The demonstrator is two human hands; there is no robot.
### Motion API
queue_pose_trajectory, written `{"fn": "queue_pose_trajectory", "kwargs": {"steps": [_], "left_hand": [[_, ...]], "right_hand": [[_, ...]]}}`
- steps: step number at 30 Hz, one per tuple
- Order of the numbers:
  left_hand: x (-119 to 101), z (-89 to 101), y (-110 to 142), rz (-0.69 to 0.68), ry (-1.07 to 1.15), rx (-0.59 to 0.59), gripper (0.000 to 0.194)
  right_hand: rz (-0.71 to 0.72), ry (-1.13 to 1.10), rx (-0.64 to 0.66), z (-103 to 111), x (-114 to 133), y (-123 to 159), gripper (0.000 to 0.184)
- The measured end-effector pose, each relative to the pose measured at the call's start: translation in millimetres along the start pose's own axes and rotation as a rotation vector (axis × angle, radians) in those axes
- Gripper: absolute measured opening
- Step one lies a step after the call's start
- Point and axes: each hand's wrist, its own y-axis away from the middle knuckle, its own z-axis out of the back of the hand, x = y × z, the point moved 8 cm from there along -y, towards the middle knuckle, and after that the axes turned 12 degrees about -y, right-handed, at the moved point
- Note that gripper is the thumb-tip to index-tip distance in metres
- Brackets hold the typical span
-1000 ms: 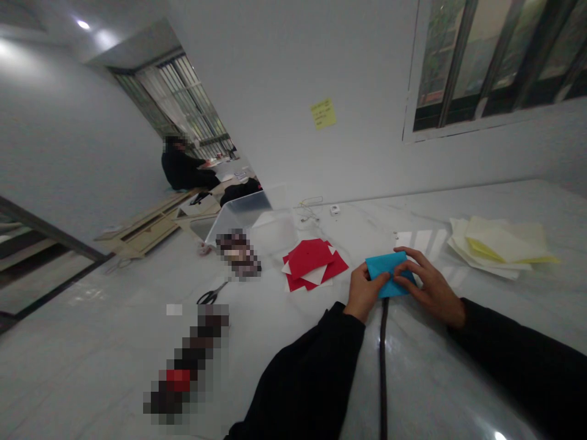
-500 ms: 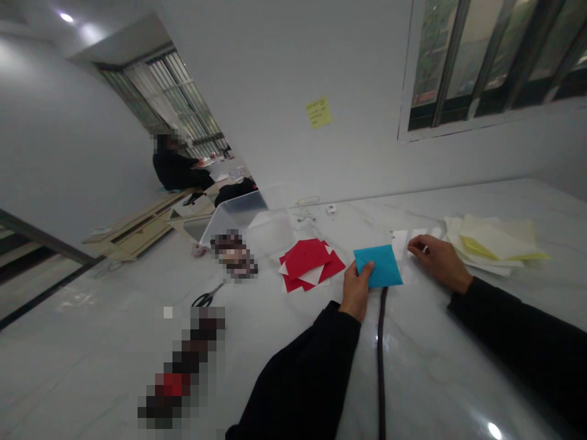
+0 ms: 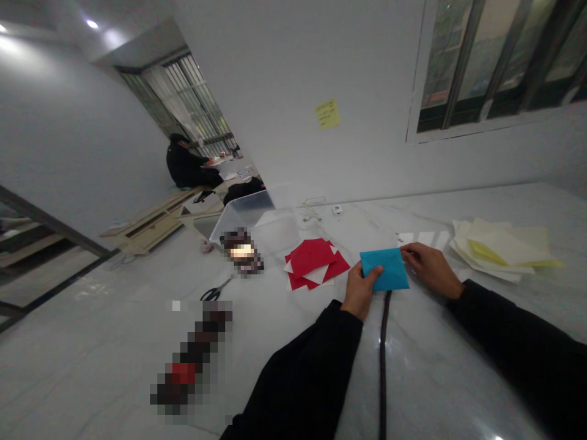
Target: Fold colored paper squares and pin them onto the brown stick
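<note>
Hands-wise, our left hand [image 3: 362, 292] pinches the near edge of a folded blue paper [image 3: 387, 270] while our right fingertips [image 3: 406, 253] just touch its right corner, and keeping that grip light holds it steady above the marble table [image 3: 435, 348].

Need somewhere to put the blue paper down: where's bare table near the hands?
Bare table below the red papers, between the scissors and dark cord. Crowded at the left hand and right hand, between the red and cream papers.

The folded paper [image 3: 384, 269] is bright blue, nearby sheets [image 3: 309, 260] red and white, the far pile [image 3: 499, 247] pale yellow, sleeves [image 3: 298, 373] black
</note>
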Motion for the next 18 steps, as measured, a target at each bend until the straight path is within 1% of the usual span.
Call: {"fn": "queue_pose_trajectory", "kwargs": {"steps": [2, 4, 7, 9, 11, 13, 15, 18], "left_hand": [[-2, -0.1, 1, -0.027, -0.059, -0.002, 0.044], [-3, -0.1, 2, -0.051, -0.140, -0.007, 0.040], [-5, 0.0, 2, -0.079, -0.219, -0.017, 0.035], [-8, 1.7, 2, -0.099, -0.218, -0.039, 0.035], [-10, 3.4, 2, -0.111, -0.194, -0.061, 0.038], [-12, 3.9, 3, -0.116, -0.185, -0.068, 0.040], [-12, 2.3, 4, -0.121, -0.204, -0.054, 0.040], [-12, -2.1, 6, -0.133, -0.266, -0.010, 0.044]], "right_hand": [[-0.095, -0.191, -0.038, 0, 9, 19, 0.034], [-0.170, -0.347, -0.017, -7, 18, 36, 0.039], [-0.170, -0.487, 0.035, -15, 32, 51, 0.042], [-0.179, -0.575, 0.020, -16, 35, 54, 0.045], [-0.220, -0.660, -0.006, -17, 33, 54, 0.047], [-0.248, -0.712, 0.013, -20, 33, 52, 0.049], [-0.261, -0.725, 0.047, -23, 33, 51, 0.048], [-0.296, -0.754, 0.031, -22, 30, 50, 0.046]]}}
